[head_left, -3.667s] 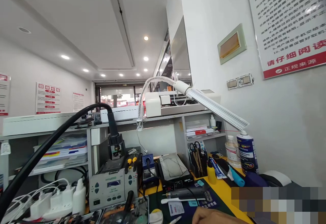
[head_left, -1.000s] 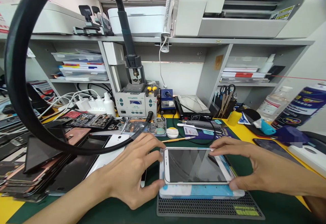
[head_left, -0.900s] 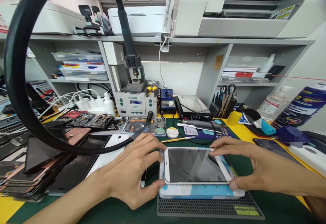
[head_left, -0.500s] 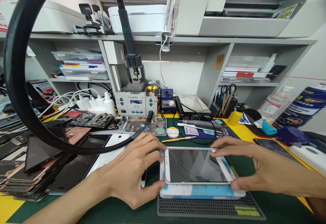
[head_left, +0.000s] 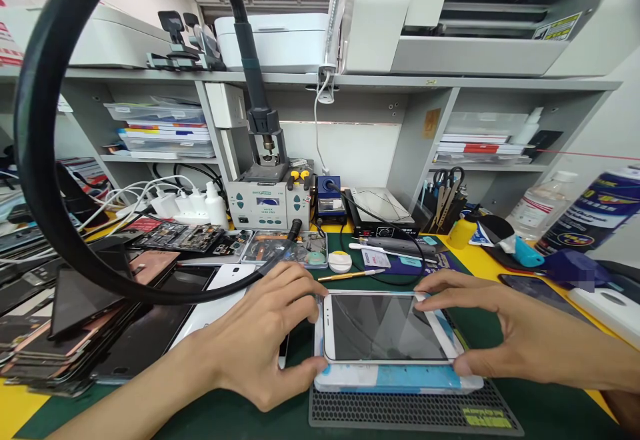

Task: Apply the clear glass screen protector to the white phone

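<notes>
A white-framed smartphone (head_left: 387, 327) with a dark screen lies face up on a blue-and-white flat block (head_left: 390, 378). Fine lines, perhaps cracks or reflections, cross the left part of its screen. My left hand (head_left: 270, 333) grips the phone's left end, thumb at the near corner and fingertips at the far one. At the right end, my right hand (head_left: 500, 327) holds the phone the same way, one fingertip reaching onto the glass. Beneath the block is a grey honeycomb-patterned mat (head_left: 400, 413).
Stacked phone parts (head_left: 65, 333) and a thick black hose (head_left: 35, 140) occupy the left. Behind the phone are a tweezer-like gold tool (head_left: 350, 275), a hot-air station (head_left: 270, 203) and a clear parts box (head_left: 313, 253). A blue spray can (head_left: 590, 207) stands right.
Both hands and the phone keep the same positions. Only a very slight shift of the camera view shows.
</notes>
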`<action>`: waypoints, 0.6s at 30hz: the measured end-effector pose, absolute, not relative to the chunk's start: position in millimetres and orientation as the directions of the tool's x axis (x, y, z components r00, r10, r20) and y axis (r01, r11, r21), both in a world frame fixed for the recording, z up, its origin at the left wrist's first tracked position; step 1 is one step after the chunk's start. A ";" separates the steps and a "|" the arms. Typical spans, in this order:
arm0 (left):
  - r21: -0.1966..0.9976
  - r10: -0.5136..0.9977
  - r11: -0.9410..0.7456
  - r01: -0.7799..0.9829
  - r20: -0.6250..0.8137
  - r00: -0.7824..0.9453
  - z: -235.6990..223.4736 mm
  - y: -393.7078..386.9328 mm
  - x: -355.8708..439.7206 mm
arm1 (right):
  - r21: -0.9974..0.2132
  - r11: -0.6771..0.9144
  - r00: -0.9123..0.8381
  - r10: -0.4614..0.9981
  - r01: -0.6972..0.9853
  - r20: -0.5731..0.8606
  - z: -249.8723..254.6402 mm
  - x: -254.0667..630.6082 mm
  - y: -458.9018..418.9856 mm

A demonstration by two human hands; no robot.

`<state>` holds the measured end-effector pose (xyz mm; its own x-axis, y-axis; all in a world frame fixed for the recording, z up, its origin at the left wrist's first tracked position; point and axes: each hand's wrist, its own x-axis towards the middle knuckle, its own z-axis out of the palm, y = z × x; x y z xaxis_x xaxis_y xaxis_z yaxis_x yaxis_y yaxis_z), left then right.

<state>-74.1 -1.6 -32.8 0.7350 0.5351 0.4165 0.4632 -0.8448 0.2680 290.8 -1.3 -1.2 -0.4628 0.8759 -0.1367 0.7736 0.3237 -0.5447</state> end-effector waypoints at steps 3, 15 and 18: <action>0.274 0.540 -0.842 0.466 0.411 0.734 -33.4 -2.1 -73.7 | -0.543 0.340 -0.476 0.870 0.768 -0.129 -2.2 292.2 -0.8; 0.358 0.638 -0.767 0.532 0.339 0.691 -35.8 -2.0 -70.4 | -0.556 0.240 -0.425 0.876 0.796 -0.230 10.4 281.5 -6.6; 0.369 0.655 -0.751 0.547 0.315 0.687 -37.0 -2.8 -70.6 | -0.547 0.270 -0.441 0.873 0.792 -0.209 8.6 283.6 -5.9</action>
